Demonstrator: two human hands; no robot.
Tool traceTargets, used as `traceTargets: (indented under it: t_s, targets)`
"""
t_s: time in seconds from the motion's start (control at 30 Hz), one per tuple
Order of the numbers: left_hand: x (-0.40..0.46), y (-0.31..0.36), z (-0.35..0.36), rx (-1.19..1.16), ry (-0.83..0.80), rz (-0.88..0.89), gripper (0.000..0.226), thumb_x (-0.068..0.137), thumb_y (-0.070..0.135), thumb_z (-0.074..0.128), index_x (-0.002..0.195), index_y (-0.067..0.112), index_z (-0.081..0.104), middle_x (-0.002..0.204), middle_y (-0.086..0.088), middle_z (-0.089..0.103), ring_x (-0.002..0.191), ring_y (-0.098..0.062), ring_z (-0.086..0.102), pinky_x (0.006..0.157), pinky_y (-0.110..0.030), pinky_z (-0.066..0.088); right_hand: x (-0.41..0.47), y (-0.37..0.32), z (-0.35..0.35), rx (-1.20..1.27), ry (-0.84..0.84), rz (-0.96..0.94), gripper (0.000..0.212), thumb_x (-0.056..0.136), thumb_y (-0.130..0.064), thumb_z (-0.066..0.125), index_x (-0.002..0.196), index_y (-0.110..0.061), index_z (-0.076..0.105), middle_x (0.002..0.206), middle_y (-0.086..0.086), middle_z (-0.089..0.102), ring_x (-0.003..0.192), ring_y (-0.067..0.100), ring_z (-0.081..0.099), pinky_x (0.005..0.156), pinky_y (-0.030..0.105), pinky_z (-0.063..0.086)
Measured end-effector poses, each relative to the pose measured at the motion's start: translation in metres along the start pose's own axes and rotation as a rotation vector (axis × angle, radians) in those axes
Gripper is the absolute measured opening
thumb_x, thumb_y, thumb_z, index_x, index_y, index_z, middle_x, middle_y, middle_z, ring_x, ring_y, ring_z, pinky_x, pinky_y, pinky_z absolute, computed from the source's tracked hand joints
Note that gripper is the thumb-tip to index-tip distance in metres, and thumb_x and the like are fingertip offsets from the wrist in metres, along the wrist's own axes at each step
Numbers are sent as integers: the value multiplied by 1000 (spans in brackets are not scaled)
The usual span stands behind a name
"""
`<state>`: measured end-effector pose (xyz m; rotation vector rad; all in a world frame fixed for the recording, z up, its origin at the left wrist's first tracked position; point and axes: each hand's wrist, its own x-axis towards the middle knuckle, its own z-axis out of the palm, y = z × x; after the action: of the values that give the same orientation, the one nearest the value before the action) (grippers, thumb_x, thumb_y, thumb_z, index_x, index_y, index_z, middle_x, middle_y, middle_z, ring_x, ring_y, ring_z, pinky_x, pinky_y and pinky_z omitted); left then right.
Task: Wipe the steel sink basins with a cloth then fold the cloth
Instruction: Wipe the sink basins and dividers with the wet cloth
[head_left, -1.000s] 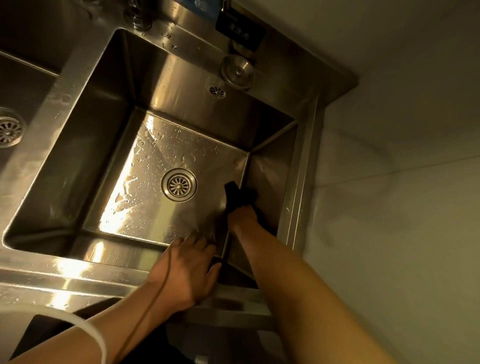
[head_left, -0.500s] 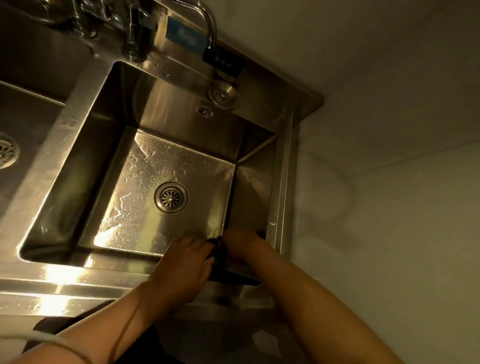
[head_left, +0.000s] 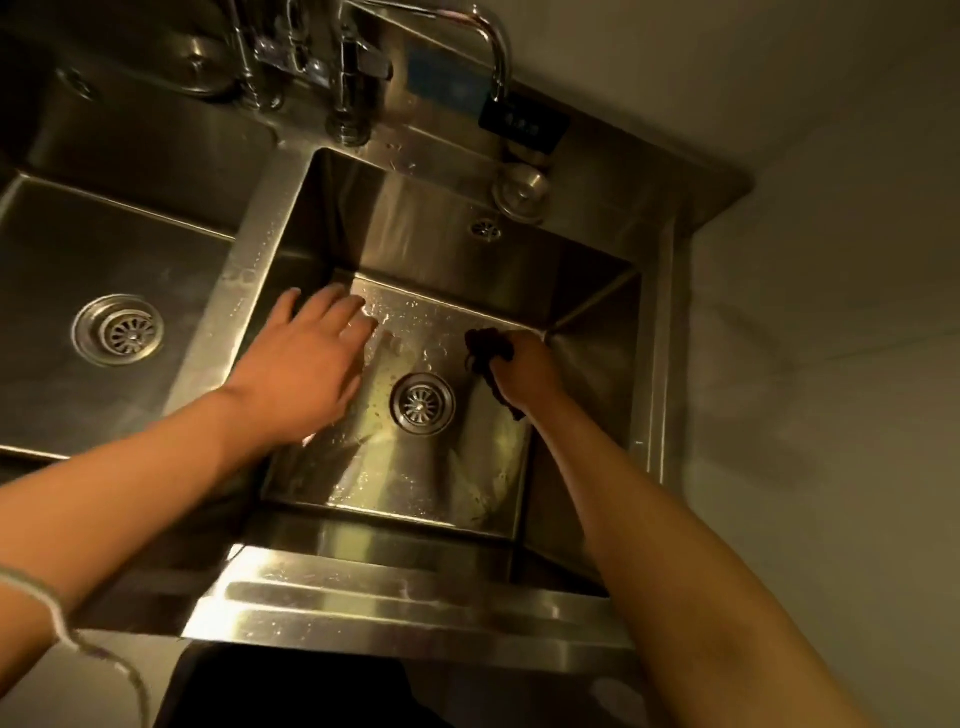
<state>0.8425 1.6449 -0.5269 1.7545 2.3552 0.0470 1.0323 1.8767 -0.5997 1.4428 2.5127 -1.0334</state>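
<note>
The right steel basin (head_left: 441, 483) has a wet floor and a round drain (head_left: 422, 404) in its middle. My right hand (head_left: 527, 370) is down in the basin, right of the drain, and grips a dark bunched cloth (head_left: 480, 351) that pokes out above and left of the fingers. My left hand (head_left: 306, 364) hovers over the basin's left wall with straight, spread fingers and holds nothing. The left basin (head_left: 171, 291) lies beside it with its own drain (head_left: 118, 330).
Taps and a curved spout (head_left: 488, 36) stand on the back ledge, with a round steel plug (head_left: 521, 191) and a dark label (head_left: 523, 123) near them. A pale wall runs along the right. The steel front rim (head_left: 405, 597) is close to me.
Both hands have left the near right corner of the basin. My right hand carried the cloth up beside the drain, and my left hand swung to the basin's left side with fingers spread.
</note>
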Motion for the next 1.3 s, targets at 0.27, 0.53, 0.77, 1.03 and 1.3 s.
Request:
traceTargets:
  t_s: [0.27, 0.53, 0.77, 1.03, 1.3]
  targets:
    - [-3, -55, 8, 15, 49, -177, 85, 91, 47, 49, 162, 6, 23, 170, -17, 15, 160, -32, 7, 127, -58, 16, 70, -31, 53, 61, -72, -45, 30, 97, -11, 58, 124, -9, 70, 127, 15, 69, 123, 32, 61, 102, 34, 48]
    - [-2, -56, 16, -123, 138, -266, 81, 93, 45, 45, 162, 7, 24, 172, -13, 11, 161, -27, 3, 129, -52, 16, 118, -16, 99, -56, 64, 38, 38, 102, -21, 53, 137, -8, 61, 144, 16, 55, 134, 33, 49, 109, 35, 39]
    - [-1, -55, 16, -151, 169, -280, 78, 89, 43, 54, 157, 8, 36, 172, -12, 14, 161, -26, 6, 128, -52, 15, 110, 17, 143, -197, 80, 180, 85, 98, -53, 57, 163, -20, 13, 170, 11, 10, 152, 41, 16, 119, 57, 27]
    - [-1, -59, 23, -146, 194, -282, 74, 91, 43, 54, 156, 12, 39, 173, -9, 14, 161, -23, 6, 129, -50, 15, 116, -19, 191, -143, 113, -19, 78, 98, -41, 57, 162, -17, 21, 167, 17, 17, 152, 41, 16, 124, 47, 17]
    - [0, -58, 21, -175, 197, -281, 70, 90, 40, 58, 152, 12, 43, 172, -10, 16, 161, -24, 7, 129, -51, 17, 29, -82, 264, -33, -213, -395, 75, 95, -22, 63, 160, -14, 27, 167, 13, 22, 155, 33, 15, 125, 53, 15]
